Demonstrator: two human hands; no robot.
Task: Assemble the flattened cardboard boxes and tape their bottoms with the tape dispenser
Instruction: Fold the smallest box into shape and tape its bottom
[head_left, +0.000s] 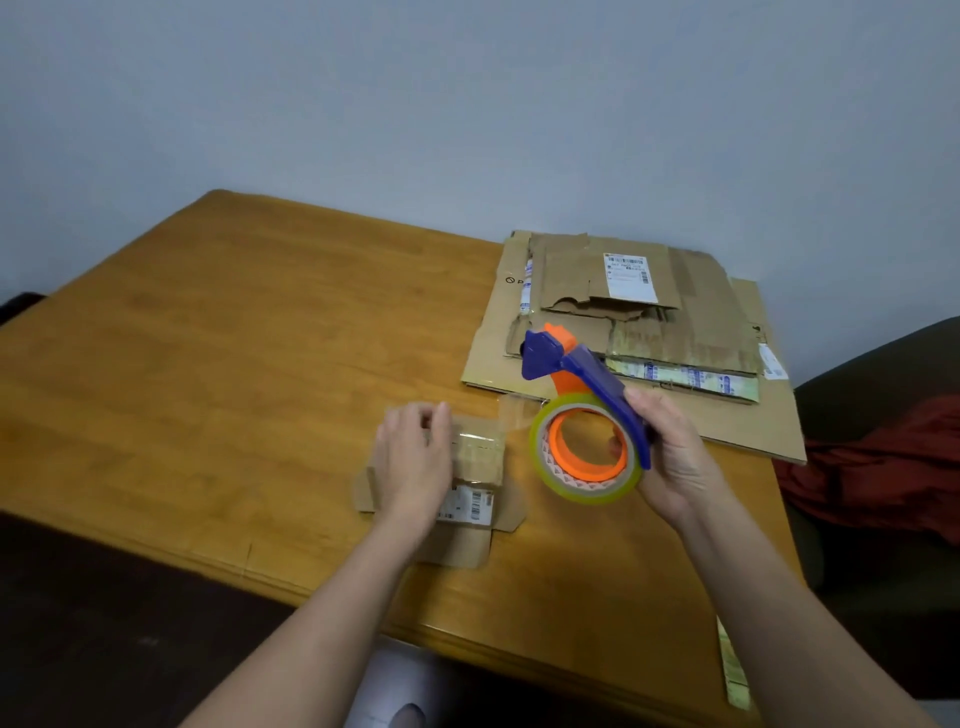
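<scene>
On the glossy wooden table (234, 364), the left hand (413, 467) held a small cardboard box (480, 457), its fingers bent together over the taped top. The box's white barcode label (470, 504) was unreadable. The right hand (675, 457) was clamped round the blue-and-orange plastic tape dispenser (582, 384) just beside the box. Torn flattened boxes (649, 322) lay stacked behind.

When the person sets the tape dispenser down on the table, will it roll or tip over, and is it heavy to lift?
Probably light: the right hand holds the tape dispenser up alone, by its blue handle. Set on its round tape roll, it may roll or tip; laid flat it should stay.
</scene>
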